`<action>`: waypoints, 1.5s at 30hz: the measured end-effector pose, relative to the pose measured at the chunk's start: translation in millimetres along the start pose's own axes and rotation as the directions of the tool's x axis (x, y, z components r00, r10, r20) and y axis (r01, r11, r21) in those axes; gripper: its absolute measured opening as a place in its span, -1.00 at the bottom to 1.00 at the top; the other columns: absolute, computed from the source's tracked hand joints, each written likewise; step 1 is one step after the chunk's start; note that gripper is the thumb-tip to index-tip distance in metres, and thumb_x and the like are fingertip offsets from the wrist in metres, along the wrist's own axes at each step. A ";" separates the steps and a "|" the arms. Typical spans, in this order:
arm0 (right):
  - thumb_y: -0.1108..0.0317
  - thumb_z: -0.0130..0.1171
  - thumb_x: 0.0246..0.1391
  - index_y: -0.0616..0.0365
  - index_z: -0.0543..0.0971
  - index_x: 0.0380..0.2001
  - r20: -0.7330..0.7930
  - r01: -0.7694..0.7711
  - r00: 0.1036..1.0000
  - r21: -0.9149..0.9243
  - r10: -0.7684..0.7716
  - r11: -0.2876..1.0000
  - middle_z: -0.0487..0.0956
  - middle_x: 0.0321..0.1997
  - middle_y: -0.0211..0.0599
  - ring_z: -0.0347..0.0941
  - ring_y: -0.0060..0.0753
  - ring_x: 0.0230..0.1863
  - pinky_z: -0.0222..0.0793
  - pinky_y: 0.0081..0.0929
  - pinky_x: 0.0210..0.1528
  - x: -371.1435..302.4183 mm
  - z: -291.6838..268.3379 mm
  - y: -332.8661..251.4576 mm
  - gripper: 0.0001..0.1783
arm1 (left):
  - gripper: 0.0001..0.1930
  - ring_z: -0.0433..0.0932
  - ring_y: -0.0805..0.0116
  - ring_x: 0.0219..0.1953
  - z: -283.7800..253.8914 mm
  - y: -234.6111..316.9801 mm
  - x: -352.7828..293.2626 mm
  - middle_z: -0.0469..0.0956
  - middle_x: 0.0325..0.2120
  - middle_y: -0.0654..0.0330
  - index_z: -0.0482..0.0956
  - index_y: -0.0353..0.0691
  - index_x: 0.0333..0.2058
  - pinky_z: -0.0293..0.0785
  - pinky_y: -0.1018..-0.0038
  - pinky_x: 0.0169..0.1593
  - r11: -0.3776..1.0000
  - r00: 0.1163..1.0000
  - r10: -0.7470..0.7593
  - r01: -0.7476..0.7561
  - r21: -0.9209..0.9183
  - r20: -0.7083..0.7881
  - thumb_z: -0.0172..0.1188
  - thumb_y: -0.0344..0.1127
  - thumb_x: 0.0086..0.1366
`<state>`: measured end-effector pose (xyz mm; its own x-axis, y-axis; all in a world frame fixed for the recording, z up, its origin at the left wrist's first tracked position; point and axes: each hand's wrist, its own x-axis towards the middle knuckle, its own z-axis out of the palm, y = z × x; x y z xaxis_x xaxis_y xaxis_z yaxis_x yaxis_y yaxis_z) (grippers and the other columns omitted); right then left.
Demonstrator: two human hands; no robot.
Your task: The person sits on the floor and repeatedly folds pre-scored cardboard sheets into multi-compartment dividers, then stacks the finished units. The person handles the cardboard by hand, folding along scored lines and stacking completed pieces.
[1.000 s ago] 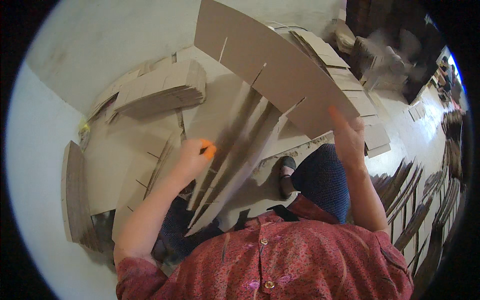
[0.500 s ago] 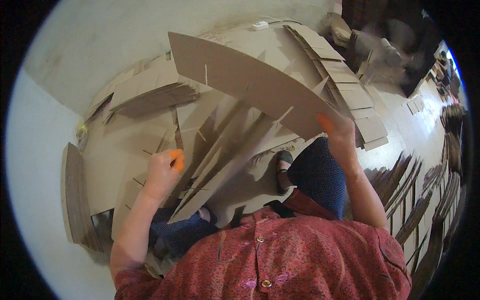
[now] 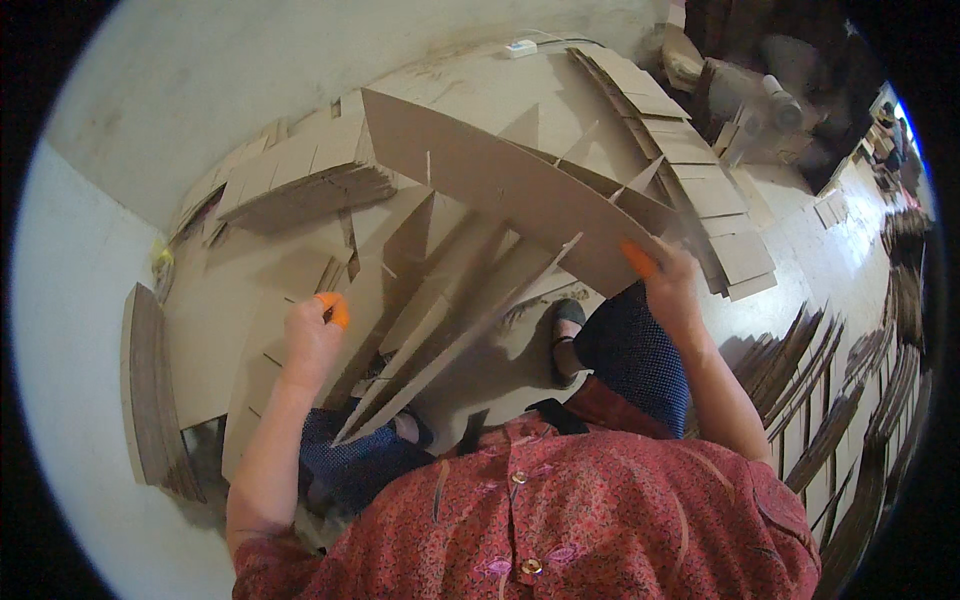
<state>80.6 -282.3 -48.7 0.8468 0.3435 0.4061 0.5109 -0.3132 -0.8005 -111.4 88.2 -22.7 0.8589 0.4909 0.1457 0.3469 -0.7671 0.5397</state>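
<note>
My right hand, with orange finger covers, grips the right end of a long slotted cardboard strip. The strip slants down from upper left to right across several upright cardboard strips, and their pointed tips show behind its upper edge. How far its slots fit over them is partly hidden. My left hand is curled closed, orange covers on thumb and forefinger pressed round, with nothing visible between them. It hovers left of the upright strips, above a slotted cardboard sheet.
Stacked cardboard pieces lie at the far left and beside the left wall. A long row of pieces runs along the right. More bundles stand at the lower right. A white power strip lies by the back wall.
The long strip has moved down and to the right, and tips of crossing strips now show behind it. My left hand has drawn back slightly to the left.
</note>
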 end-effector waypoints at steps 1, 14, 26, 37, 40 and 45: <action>0.39 0.16 0.08 0.26 0.61 -0.21 -0.008 -0.006 1.000 -0.016 0.006 1.000 0.62 -0.38 -0.03 0.55 -0.19 -0.38 0.39 -0.44 -0.27 -2.1 -0.2 0.3 -0.77 | -0.87 0.40 0.41 -0.62 0.0 -4.5 1.2 0.47 -0.66 0.05 0.60 -0.39 -0.36 0.35 0.47 -0.47 1.000 1.000 0.014 -0.014 0.017 -0.010 0.14 -0.49 0.12; 0.57 0.11 0.05 0.28 0.59 -0.25 0.052 0.048 0.998 -0.046 -0.045 0.998 0.56 -0.48 0.08 0.57 -0.26 -0.47 0.39 -0.44 -0.38 -10.3 -1.1 -14.0 -0.83 | -0.85 0.58 0.29 -0.49 7.4 -11.8 -6.4 0.59 -0.50 -0.05 0.61 -0.39 -0.34 0.44 0.45 -0.36 0.999 0.997 -0.038 0.039 0.018 -0.074 0.18 -0.48 0.10; 0.50 0.10 0.12 0.26 0.57 -0.21 0.095 0.038 0.995 0.012 -0.039 0.999 0.59 -0.43 0.00 0.50 -0.35 -0.42 0.39 -0.45 -0.32 -9.2 20.3 24.5 -0.83 | -0.69 0.53 0.04 -0.24 12.7 75.0 2.3 0.57 -0.28 0.00 0.57 -0.34 -0.16 0.46 0.30 -0.16 0.905 0.904 0.415 -0.399 0.147 -0.101 0.23 -0.26 0.19; 0.51 0.15 0.08 0.26 0.59 -0.32 0.079 0.020 0.997 0.066 -0.026 0.998 0.54 -0.52 0.07 0.45 -0.20 -0.56 0.35 -0.42 -0.44 -24.3 27.2 44.8 -0.90 | -0.75 0.53 -0.01 -0.49 69.9 108.4 47.1 0.54 -0.57 -0.07 0.57 -0.34 -0.35 0.44 0.22 -0.37 0.902 0.913 0.272 -0.353 0.250 0.305 0.26 -0.24 0.14; 0.50 0.15 0.09 0.26 0.60 -0.31 0.127 -0.037 0.991 0.007 0.036 0.999 0.55 -0.52 0.05 0.47 -0.24 -0.55 0.35 -0.43 -0.44 -21.7 16.5 25.5 -0.90 | -0.81 0.52 -0.11 -0.48 81.0 104.8 49.4 0.52 -0.60 -0.12 0.50 -0.37 -0.49 0.43 0.15 -0.37 0.883 0.913 0.306 -0.378 0.278 0.271 0.21 -0.33 0.14; 0.45 0.14 0.13 0.27 0.59 -0.21 0.145 -0.105 0.984 0.023 0.100 0.994 0.58 -0.51 -0.05 0.41 -0.57 -0.48 0.36 -0.47 -0.38 -27.7 11.8 15.1 -0.82 | -0.82 0.54 -0.13 -0.44 85.0 111.2 46.0 0.52 -0.57 -0.15 0.49 -0.37 -0.53 0.46 0.11 -0.33 0.894 0.930 0.304 -0.353 0.276 0.205 0.20 -0.36 0.13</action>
<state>63.1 -286.1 -77.2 0.8633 0.4354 0.2552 0.4157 -0.3267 -0.8488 -1.3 -9.6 -26.5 0.9817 0.1389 0.1301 0.1109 -0.9730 0.2023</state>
